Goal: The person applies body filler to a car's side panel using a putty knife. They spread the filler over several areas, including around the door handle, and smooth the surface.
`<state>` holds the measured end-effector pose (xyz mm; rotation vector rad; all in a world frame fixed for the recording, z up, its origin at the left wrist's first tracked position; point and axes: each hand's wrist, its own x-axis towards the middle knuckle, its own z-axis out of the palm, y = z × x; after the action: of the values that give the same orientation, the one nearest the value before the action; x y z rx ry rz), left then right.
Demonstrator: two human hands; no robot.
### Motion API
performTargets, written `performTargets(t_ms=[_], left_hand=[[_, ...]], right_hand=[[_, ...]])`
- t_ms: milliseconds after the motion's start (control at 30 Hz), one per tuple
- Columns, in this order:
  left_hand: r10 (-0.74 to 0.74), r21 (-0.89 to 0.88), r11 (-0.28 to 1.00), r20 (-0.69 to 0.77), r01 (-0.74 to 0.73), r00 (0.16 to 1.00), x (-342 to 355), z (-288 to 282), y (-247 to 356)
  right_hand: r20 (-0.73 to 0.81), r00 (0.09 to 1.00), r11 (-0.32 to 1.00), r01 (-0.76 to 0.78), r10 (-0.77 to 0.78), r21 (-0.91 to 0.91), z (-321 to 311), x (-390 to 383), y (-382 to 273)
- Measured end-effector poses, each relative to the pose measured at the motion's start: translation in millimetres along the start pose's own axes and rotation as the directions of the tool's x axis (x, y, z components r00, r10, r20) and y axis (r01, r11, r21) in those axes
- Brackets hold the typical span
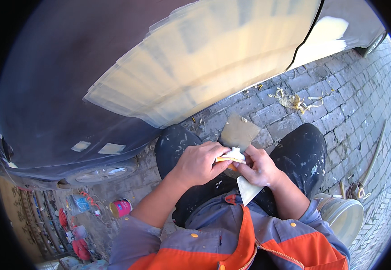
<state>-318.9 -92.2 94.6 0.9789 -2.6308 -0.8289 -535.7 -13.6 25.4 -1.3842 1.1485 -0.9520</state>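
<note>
A small yellow tube with a white neck and cap (234, 154) is held between my two hands, above my lap. My left hand (198, 164) is closed on the tube's flattened end, its thumb along the lower side. My right hand (259, 167) is closed too, with thumb and fingers at the tube's other side. Past the fingers sticks out a flat grey-beige scraper blade (239, 129), smeared with filler. A pale triangular blade (248, 190) shows below my right hand; whether it is a second spreader I cannot tell, as its upper part is hidden.
A dark car body (65, 85) with a large cream filler patch (195, 58) stands ahead and left. Scraps of dried filler (292, 100) lie on the brick paving. At lower right is a bucket (343, 220); at lower left, a pink can (121, 207) and red gloves (81, 249).
</note>
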Motion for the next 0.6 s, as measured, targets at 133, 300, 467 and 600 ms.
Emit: performTargets(t_ms=[133, 300, 467, 600], left_hand=[[0.042, 0.108, 0.993, 0.007, -0.042, 0.999, 3, 0, 3], [0.091, 0.18, 0.98, -0.053, -0.08, 0.994, 9, 12, 10], [0.146, 0.19, 0.974, -0.1, -0.126, 0.984, 13, 18, 12], [0.17, 0.215, 0.966, -0.103, -0.144, 0.98, 16, 20, 15]], right_hand=[[-0.057, 0.996, 0.994, 0.057, -0.063, -0.098, 6, -3, 9], [-0.17, 0.98, 0.988, 0.08, -0.102, -0.13, 10, -4, 9], [-0.22, 0.974, 0.997, 0.031, -0.044, -0.064, 11, -7, 6], [-0.265, 0.963, 0.999, 0.042, -0.042, -0.006, 13, -8, 9]])
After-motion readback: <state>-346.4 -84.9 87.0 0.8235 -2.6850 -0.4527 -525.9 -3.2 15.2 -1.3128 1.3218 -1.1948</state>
